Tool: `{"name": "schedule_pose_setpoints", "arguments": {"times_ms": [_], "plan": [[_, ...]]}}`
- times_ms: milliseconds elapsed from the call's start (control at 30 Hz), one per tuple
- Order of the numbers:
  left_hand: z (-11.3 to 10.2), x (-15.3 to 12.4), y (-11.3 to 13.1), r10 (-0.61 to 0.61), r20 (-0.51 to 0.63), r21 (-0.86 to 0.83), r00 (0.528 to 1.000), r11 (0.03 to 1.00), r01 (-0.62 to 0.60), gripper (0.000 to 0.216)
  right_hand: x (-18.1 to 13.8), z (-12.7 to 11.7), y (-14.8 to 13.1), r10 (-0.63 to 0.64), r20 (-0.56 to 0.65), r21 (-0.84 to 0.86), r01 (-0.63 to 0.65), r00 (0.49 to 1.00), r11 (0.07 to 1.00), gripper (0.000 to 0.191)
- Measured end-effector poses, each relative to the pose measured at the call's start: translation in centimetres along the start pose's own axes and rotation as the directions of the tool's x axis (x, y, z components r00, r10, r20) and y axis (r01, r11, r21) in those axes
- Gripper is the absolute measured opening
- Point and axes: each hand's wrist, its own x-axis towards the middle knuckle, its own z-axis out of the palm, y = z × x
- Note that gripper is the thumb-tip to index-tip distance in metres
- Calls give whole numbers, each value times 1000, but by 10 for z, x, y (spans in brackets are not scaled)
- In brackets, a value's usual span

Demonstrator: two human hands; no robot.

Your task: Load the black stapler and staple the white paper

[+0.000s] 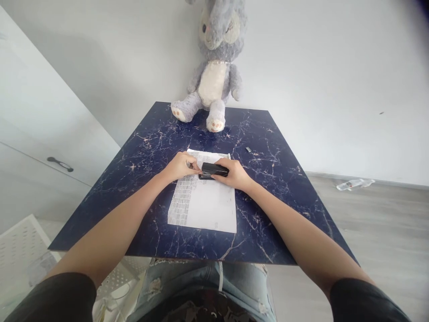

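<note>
A black stapler (214, 169) lies over the upper part of the printed paper sheets (211, 203), its front end pointing left. My right hand (234, 173) is wrapped round the stapler's rear, with the thumb low along its near side. At the stapler's front end, my left hand (183, 166) is closed in a pinch, fingertips touching or very near the stapler's mouth. Whatever those fingertips hold, if anything, is too small to make out. The sheets lie flat on the dark blue marbled table (268, 210).
A large grey plush toy (214, 80) sits at the table's back edge against the wall. Right of the papers lies a small strip, perhaps staples (248, 150). A clear plastic bottle (354, 184) is on the floor at right. White perforated shelving (25, 241) stands at lower left.
</note>
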Motion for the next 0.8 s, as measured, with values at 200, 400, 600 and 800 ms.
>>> {"name": "schedule_pose_setpoints", "arguments": {"times_ms": [200, 400, 600, 800], "plan": [[1, -1, -4, 6, -6, -4, 1000, 1000, -6, 33, -1, 4, 0, 18, -21, 5, -18, 1000, 1000, 19], [2, 1, -6, 26, 24, 22, 999, 999, -26, 32, -3, 7, -5, 15, -41, -115, -20, 999, 993, 26], [2, 2, -6, 40, 30, 66, 999, 997, -42, 18, -6, 8, -14, -97, -2, -302, 92, 995, 949, 36], [3, 2, -16, 13, 218, 274, 976, 959, -74, 42, -6, 9, -17, -143, 29, -346, 144, 989, 927, 43]]}}
